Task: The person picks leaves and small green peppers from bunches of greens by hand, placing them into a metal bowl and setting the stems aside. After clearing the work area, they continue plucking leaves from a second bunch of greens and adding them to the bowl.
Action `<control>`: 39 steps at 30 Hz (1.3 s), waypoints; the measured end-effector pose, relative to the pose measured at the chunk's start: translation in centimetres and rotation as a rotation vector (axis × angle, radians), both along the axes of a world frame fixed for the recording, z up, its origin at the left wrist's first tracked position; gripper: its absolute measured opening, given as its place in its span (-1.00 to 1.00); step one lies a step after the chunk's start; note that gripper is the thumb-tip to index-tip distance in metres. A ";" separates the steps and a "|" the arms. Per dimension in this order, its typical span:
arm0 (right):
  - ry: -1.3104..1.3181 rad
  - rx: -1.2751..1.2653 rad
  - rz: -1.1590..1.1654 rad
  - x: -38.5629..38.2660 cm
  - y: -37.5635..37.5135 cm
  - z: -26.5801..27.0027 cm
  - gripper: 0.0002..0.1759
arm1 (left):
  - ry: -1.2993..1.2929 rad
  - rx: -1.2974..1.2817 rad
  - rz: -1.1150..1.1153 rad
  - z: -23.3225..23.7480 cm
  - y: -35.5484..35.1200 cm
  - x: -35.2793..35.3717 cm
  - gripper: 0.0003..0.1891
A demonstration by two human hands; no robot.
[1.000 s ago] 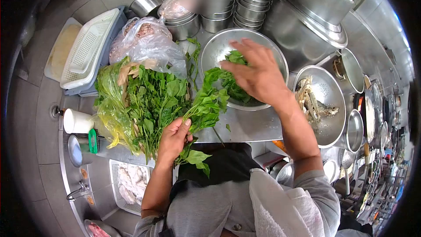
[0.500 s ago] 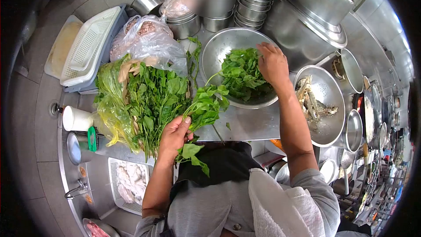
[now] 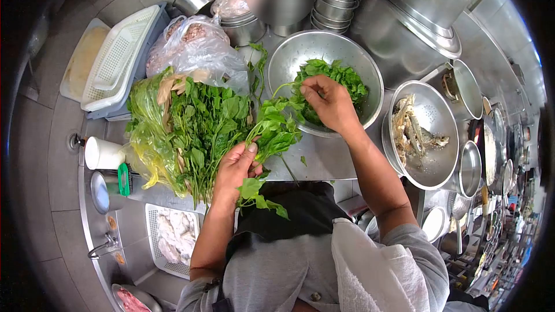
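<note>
My left hand (image 3: 236, 170) is closed round a bunch of leafy stems (image 3: 272, 136) at the table's front edge. A heap of long-stemmed greens (image 3: 202, 121) lies just left of it, partly in a clear yellowish bag. My right hand (image 3: 329, 101) hangs over the front left of a steel bowl (image 3: 374, 81), thumb and fingers pinched at a leafy sprig above the rim. Whether that sprig belongs to the left hand's bunch is hard to tell. Loose green leaves (image 3: 347, 81) lie inside the bowl.
A colander (image 3: 442, 104) with fish pieces (image 3: 413, 130) stands at the right. Behind are stacked steel bowls (image 3: 335, 6) and a big lidded pot (image 3: 387, 40). Plastic bags (image 3: 196, 52) and white baskets (image 3: 118, 52) are at the left, a sink (image 3: 127, 237) at front left.
My right hand has moved left and down from over the leaves in the bowl to the sprig at the bowl's left side. My left hand still holds its bunch, slightly farther right.
</note>
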State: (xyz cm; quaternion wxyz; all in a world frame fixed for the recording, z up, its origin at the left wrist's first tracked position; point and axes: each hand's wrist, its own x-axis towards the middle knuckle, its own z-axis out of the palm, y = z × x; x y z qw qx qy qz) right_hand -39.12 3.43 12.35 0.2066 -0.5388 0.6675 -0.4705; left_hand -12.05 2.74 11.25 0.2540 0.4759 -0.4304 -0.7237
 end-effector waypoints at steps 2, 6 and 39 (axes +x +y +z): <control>-0.221 -0.026 0.023 0.1 -0.4 -1.0 -0.86 | 0.005 0.017 0.011 0.1 0.0 -0.1 -0.57; -0.702 -0.034 0.085 1.5 -0.2 -0.1 -0.91 | 0.017 0.052 0.012 0.7 -0.2 -0.5 -0.58; 0.836 -0.429 0.121 0.9 1.7 3.7 -0.77 | -0.050 -0.292 -0.100 2.1 -0.6 -4.2 -0.61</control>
